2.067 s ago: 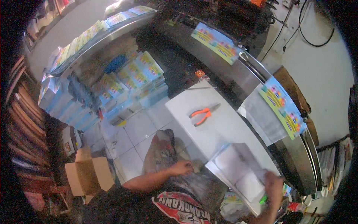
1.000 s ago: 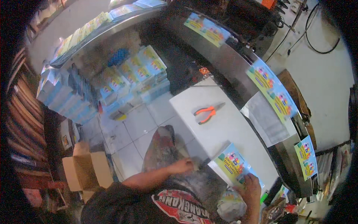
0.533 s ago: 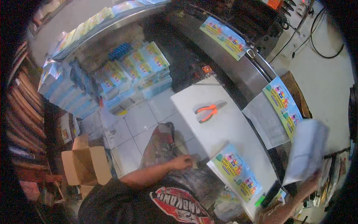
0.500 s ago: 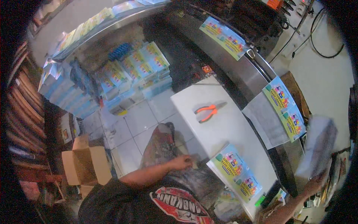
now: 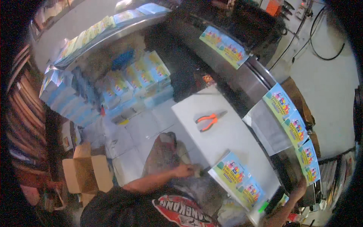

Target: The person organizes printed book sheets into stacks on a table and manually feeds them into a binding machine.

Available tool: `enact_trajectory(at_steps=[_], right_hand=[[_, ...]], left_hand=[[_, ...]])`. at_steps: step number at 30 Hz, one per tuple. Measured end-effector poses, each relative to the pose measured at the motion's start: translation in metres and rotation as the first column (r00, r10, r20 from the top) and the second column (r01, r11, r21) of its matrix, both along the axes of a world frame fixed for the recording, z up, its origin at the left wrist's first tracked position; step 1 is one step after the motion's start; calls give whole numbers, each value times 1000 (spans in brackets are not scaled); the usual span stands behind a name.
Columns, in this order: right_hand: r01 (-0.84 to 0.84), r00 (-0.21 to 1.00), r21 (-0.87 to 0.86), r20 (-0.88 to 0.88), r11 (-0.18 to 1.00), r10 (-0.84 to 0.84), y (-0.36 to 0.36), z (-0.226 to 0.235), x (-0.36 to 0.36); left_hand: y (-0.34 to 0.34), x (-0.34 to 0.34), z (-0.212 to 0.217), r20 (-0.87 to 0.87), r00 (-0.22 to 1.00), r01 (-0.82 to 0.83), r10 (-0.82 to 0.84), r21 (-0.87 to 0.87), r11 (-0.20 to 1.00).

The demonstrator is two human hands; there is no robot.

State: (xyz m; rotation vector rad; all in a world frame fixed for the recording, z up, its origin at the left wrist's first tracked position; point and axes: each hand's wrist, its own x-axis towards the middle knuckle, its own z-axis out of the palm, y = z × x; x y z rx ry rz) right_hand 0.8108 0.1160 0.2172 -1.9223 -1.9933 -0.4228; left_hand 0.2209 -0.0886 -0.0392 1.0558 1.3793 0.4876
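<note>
Pliers (image 5: 209,120): orange handles, grey jaws, on white table (image 5: 227,140). Booklets (image 5: 239,184) at the table's near edge: blue-green covers, multicoloured cartoon print. Beyond the table, stacked booklets (image 5: 128,85): pale blue and yellow. Cardboard box (image 5: 87,174): brown.

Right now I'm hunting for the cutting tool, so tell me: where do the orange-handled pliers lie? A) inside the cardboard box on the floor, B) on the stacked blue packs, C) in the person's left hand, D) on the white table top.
D: the orange-handled pliers lie alone on the white table top, clear of both hands.
</note>
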Motion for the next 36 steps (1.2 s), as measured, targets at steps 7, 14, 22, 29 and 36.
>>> enact_trajectory(at_steps=[7, 14, 22, 29, 36], right_hand=[[-464, 875, -438, -96, 770, 474, -124, 25, -258], [-313, 948, -731, -205, 607, 242, -127, 6, -268], [-434, 856, -583, -27, 687, 517, -143, -6, -268], [-462, 883, -632, -259, 622, 392, -101, 35, -231], [38, 987, 559, -153, 829, 58, -2, 123, -66]], left_hand=[[-3, -2, 43, -141, 989, 66, -39, 197, 978], [-6, -5, 53, -115, 993, 39, -32, 53, 998], [-8, 0, 7, -65, 998, 23, -10, 201, 979], [-3, 2, 16, -27, 999, -45, 46, 18, 999], [-10, 3, 9, -12, 996, -92, 92, 30, 995]])
